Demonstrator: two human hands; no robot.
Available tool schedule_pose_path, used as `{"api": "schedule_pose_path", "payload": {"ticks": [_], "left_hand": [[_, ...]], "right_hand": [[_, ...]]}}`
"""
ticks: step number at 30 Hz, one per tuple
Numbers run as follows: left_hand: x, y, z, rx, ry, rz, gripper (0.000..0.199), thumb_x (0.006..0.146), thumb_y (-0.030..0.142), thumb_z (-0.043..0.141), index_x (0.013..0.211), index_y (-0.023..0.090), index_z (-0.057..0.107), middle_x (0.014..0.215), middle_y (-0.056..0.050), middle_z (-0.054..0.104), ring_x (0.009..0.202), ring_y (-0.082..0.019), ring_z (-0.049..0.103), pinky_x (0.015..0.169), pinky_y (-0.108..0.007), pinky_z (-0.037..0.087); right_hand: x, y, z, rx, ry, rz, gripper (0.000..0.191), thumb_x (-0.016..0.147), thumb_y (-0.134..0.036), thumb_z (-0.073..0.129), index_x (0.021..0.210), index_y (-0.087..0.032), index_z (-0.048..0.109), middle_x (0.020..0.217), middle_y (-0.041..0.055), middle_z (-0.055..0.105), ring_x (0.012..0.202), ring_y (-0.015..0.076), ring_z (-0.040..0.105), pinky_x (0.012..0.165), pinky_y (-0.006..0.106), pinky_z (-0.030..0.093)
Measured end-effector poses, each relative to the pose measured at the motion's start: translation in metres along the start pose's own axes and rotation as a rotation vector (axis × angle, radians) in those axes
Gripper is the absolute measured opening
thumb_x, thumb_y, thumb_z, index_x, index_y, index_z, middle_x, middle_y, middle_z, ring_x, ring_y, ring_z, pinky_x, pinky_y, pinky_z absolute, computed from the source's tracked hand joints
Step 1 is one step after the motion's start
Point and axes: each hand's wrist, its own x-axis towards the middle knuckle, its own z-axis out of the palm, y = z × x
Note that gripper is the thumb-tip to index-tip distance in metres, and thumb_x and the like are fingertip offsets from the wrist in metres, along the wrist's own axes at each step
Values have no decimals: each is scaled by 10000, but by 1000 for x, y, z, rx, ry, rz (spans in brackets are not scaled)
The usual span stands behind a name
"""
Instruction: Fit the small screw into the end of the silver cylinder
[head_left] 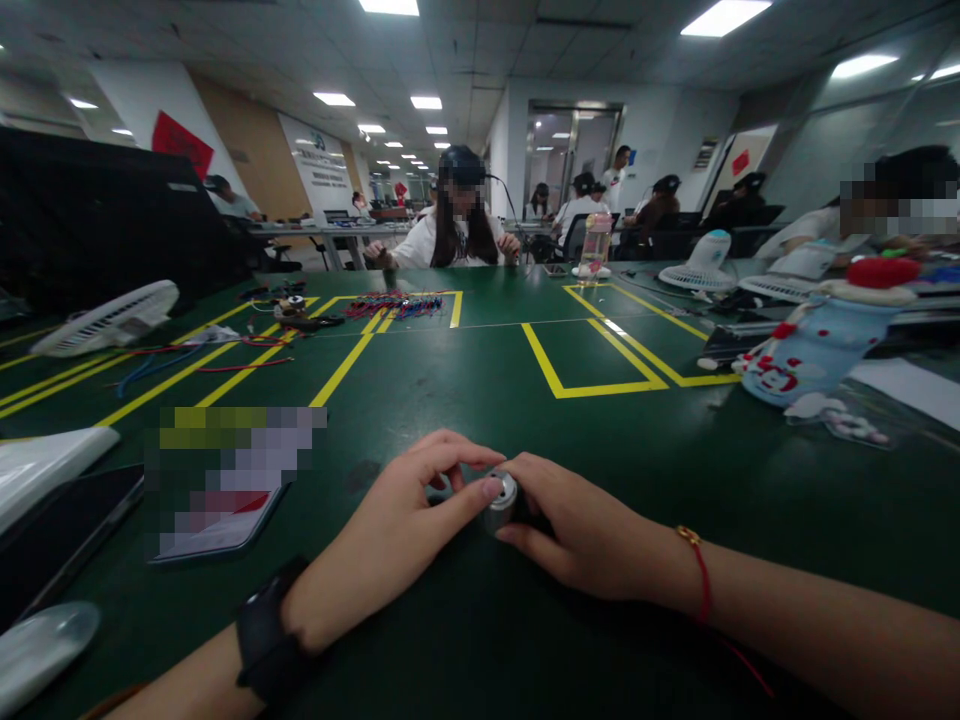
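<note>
The metal cylinder (498,514) is at lower centre, the right hand (577,525) pinching its side; the left hand (420,490) lays its thumb on top, but whether its fingers grip, I cannot tell. Yellow tape (611,390) marks the green table (435,378); ceiling lights (425,103) glow along the top.

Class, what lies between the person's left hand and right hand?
In the head view, a small silvery cylinder sits between the left hand and the right hand.
</note>
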Motion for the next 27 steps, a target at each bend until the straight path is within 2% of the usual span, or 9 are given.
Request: {"api": "schedule_pose_path", "payload": {"ticks": [7,15,20,27], "left_hand": [[2,-1,0,-26,18,41,146,912,313,583,920,267,722,958,-1,613,908,-173,591,814,-312,454],[0,-12,-12,-81,87,1,141,903,348,591,947,300,717,960,7,628,907,-184,597,814,-323,443],[-4,-25,-19,-3,-3,-36,152,893,351,600,926,288,735,973,-2,620,923,-191,590,831,-327,431],[-4,-39,-14,69,-136,8,142,878,332,622,913,302,757,977,-4,614,936,-188,573,837,-314,439]], "right_hand": [[1,0,0,3,-2,-8,240,849,-195,627,1057,-158,513,952,42,542,768,156,469,716,306,403],[0,-3,-2,11,-17,20,227,852,-193,614,1059,-171,525,980,52,556,813,175,484,734,323,417],[-1,-2,-2,7,-24,29,260,861,-223,612,1100,-174,521,1015,63,559,857,189,493,766,338,426],[-1,0,-2,3,-24,51,235,861,-226,613,1075,-175,533,994,63,556,846,189,492,754,335,424]]}}
